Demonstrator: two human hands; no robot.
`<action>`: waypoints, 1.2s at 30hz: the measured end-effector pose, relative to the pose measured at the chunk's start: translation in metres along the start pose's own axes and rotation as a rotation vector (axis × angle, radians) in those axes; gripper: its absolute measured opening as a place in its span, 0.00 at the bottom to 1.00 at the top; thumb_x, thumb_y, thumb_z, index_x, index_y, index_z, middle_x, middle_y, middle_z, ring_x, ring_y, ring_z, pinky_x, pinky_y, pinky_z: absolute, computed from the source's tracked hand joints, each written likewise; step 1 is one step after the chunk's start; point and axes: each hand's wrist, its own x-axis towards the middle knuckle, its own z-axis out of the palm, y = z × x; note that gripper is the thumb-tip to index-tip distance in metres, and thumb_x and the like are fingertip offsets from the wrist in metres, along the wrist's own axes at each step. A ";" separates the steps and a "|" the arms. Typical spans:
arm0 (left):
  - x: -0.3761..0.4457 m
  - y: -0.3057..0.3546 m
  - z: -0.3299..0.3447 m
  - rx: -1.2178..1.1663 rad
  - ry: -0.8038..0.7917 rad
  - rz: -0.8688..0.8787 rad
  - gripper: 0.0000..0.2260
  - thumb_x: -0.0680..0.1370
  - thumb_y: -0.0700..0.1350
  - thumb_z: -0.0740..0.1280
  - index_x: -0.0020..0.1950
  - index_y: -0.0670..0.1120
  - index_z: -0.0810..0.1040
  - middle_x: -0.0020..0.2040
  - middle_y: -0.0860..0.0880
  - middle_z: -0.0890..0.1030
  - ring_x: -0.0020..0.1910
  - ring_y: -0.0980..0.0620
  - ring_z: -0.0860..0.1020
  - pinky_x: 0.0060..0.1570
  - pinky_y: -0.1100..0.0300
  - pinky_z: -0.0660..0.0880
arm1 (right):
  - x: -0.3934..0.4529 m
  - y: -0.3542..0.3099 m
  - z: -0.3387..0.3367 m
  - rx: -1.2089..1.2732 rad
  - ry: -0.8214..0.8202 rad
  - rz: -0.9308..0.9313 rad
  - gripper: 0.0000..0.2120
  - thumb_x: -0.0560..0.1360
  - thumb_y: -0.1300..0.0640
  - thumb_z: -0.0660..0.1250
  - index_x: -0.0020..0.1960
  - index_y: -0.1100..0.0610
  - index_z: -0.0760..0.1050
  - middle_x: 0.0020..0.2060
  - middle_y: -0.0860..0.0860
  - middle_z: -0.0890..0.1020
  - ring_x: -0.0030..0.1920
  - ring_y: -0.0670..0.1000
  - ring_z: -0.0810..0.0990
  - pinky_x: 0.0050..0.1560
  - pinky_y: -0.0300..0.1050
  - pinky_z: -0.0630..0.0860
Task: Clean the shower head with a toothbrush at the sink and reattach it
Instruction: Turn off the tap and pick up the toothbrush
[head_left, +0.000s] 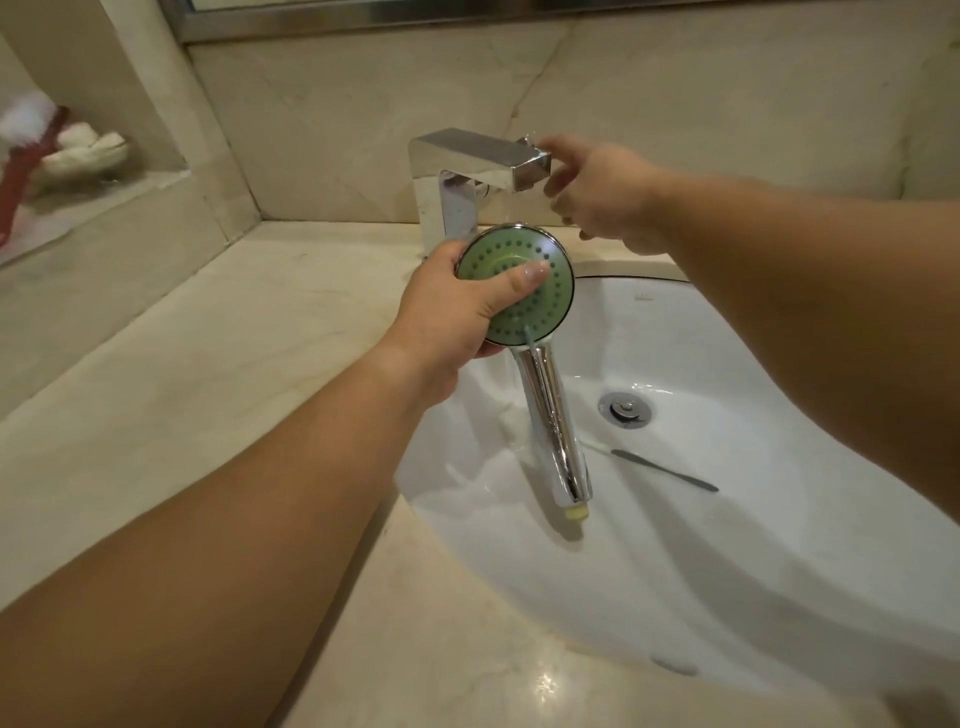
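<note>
The shower head (514, 286) is held over the rim of the sink (779, 415) at about ten o'clock of the basin, its green nozzle face turned up toward the camera and its chrome handle hanging down into the bowl. The left hand (452, 312) is closed around the round head, thumb pressed across the nozzle face. The toothbrush (660, 467) lies loose in the basin near the drain (626, 409), at about four o'clock from the handle, touched by neither hand. The right hand (597, 192) reaches to the tap (478, 156) at twelve o'clock, fingers loosely curled at the end of the lever; whether it actually grips the lever I cannot tell.

As a judgement, this is a water step, either wetting before scrubbing or rinsing after it; the frame does not settle which. Reattaching is clearly left to do.

The tap spout sits just above the shower head, so little room is free upward. The basin is open toward three and six o'clock, and the table (234, 364) at nine o'clock offers a wide flat surface.
</note>
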 end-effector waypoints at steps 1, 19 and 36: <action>0.000 0.000 0.001 0.001 0.005 0.013 0.17 0.75 0.48 0.79 0.58 0.52 0.75 0.58 0.48 0.83 0.55 0.48 0.84 0.42 0.55 0.84 | -0.004 0.001 -0.001 -0.001 -0.001 0.010 0.29 0.76 0.67 0.59 0.69 0.41 0.69 0.48 0.54 0.76 0.41 0.52 0.74 0.38 0.47 0.73; -0.004 0.007 -0.004 0.038 -0.038 0.080 0.11 0.80 0.48 0.73 0.59 0.52 0.75 0.60 0.48 0.83 0.59 0.48 0.83 0.51 0.49 0.84 | -0.131 0.068 0.043 -0.532 -0.366 0.568 0.07 0.75 0.63 0.56 0.42 0.65 0.71 0.34 0.59 0.76 0.26 0.55 0.74 0.27 0.39 0.69; -0.018 0.009 0.001 -0.064 -0.091 0.070 0.26 0.76 0.49 0.77 0.69 0.43 0.73 0.66 0.42 0.81 0.62 0.45 0.83 0.62 0.44 0.81 | -0.154 0.025 0.045 0.453 -0.049 0.348 0.13 0.64 0.59 0.79 0.41 0.56 0.74 0.28 0.53 0.77 0.33 0.54 0.70 0.28 0.42 0.62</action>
